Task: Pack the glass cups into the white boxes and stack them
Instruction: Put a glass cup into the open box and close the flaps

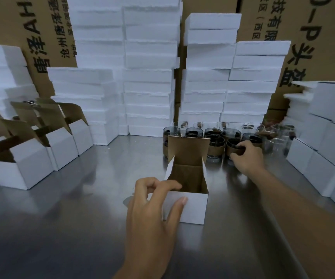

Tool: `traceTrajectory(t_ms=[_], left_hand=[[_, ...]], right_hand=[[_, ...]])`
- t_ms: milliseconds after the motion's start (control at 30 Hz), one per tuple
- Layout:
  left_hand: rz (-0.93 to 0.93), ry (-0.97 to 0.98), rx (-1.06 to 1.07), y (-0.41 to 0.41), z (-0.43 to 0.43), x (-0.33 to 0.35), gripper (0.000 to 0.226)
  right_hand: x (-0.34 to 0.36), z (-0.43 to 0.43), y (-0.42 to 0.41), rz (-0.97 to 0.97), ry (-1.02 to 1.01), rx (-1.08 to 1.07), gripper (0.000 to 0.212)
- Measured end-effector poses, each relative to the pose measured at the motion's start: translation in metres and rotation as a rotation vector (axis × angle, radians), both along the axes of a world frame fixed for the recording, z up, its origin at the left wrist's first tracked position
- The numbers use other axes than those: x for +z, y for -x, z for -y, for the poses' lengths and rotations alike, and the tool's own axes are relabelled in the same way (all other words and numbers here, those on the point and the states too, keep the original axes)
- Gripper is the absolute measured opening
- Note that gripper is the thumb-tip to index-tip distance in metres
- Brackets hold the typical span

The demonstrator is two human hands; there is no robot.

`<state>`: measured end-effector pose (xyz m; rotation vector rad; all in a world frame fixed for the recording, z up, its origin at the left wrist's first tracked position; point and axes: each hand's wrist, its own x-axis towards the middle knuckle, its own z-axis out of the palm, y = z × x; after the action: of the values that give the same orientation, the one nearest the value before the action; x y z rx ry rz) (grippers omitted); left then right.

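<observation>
An open white box [192, 208] with a brown inside stands in the middle of the metal table [82, 218], its lid flap upright at the back. My left hand [154, 206] holds its near left corner, thumb on the front wall and fingers curled at the rim. Behind the box stands a cluster of glass cups [215, 139] wrapped in brown sleeves. My right hand [245, 158] grips the sleeve of one cup [234, 147] at the cluster's right front. The box's bottom looks empty.
Several open white boxes [31, 158] with raised flaps stand at the left. Tall stacks of white boxes [150, 77] line the back, more [327, 137] at the right. Bare clear glasses [277, 135] sit right of the cluster. Brown cartons stand behind everything.
</observation>
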<state>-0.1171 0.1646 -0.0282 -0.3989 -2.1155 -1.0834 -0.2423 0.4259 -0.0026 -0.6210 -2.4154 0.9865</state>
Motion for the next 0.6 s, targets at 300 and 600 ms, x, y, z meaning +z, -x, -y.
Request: traceTrajectory(t_ms=[300,600], left_hand=[[0.011,-0.010,-0.014,-0.006,0.000,0.005,0.021],[0.050,0.005,-0.037,-0.014,0.001,0.011,0.023]], right_hand=[[-0.008,0.010,-0.036,-0.038,-0.010,0.026,0.042],[0.027,0.059,-0.123,-0.368,0.350,0.132,0.065]])
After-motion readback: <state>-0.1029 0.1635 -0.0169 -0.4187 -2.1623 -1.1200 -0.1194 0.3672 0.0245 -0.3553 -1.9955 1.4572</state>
